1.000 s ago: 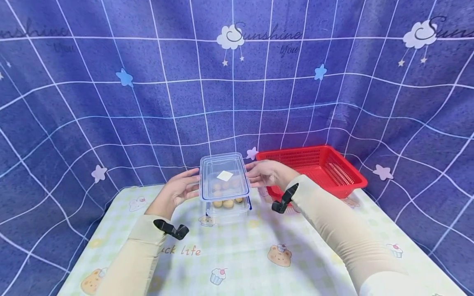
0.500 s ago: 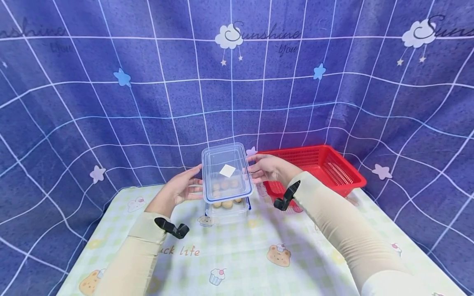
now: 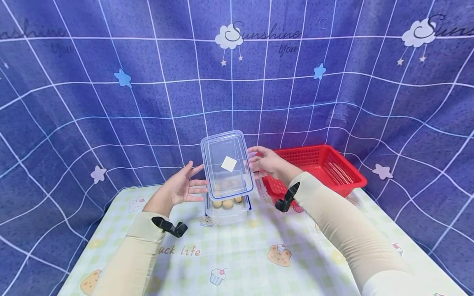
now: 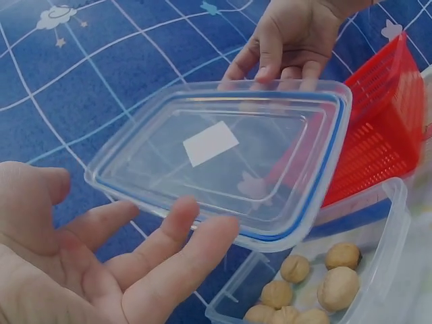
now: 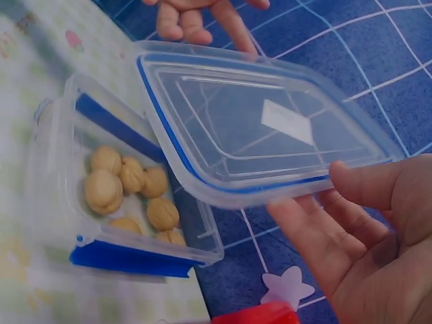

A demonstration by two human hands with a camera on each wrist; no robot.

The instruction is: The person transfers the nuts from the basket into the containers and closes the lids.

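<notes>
A clear plastic lid with a blue seal and a white square sticker is held up, tilted, above a clear food container. My right hand pinches the lid's right edge, thumb on its face and fingers behind, as the right wrist view shows. Beside the left edge, my left hand has its fingers spread out straight, fingertips right at the rim. Several walnuts lie in the container, which has blue side latches. From the head view, the lid covers the container's back part.
To the right of the container, a red plastic basket stands at the back of the table. A checked tablecloth with printed bears and cupcakes covers the tabletop. Behind rises a blue grid-patterned curtain.
The lid has risen and tipped more upright, its far edge going up. My left hand's grip has loosened and its fingers have spread; my right hand has moved up slightly with the lid.
</notes>
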